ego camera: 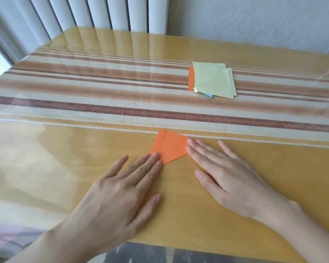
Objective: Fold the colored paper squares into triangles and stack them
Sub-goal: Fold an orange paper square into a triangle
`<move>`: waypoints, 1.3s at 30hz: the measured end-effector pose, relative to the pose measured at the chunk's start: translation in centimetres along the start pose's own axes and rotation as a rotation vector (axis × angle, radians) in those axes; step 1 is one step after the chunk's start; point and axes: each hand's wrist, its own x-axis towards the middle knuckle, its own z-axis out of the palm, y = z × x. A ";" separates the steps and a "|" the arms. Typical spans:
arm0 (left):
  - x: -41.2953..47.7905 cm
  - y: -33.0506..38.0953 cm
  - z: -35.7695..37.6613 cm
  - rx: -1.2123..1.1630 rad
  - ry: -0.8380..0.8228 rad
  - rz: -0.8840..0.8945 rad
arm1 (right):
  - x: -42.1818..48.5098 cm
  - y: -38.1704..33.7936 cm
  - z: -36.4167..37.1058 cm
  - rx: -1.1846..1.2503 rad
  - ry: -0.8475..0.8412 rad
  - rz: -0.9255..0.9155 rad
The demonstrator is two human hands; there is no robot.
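Note:
An orange paper (169,147), folded into a triangle, lies flat on the table near the front. My left hand (125,185) lies flat with straight fingers, its fingertips pressing the paper's lower left corner. My right hand (222,169) lies flat too, its fingertips pressing the paper's right corner and hiding that tip. Farther back on the right sits a loose pile of paper squares (213,80): pale green on top, with orange and light blue edges showing beneath.
The table (65,168) is covered with a glossy clear sheet over a yellow cloth with brown and cream stripes (103,103). White vertical blinds (95,12) and a white wall stand behind the far edge. The near table edge runs along the bottom.

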 end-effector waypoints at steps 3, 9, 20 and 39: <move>-0.6 -0.2 0.0 0.023 -0.010 -0.016 | 0.1 -0.1 -0.1 0.002 -0.017 0.000; -1.0 -0.7 -0.8 -0.046 0.115 -0.055 | 0.3 -0.6 0.4 -0.037 0.079 0.012; 3.7 -0.9 1.5 -0.409 0.255 -0.428 | 0.5 -2.1 0.0 -0.099 0.171 0.005; 4.9 -3.3 1.8 -0.570 0.317 -0.257 | 7.8 4.1 -1.1 0.500 0.174 -0.142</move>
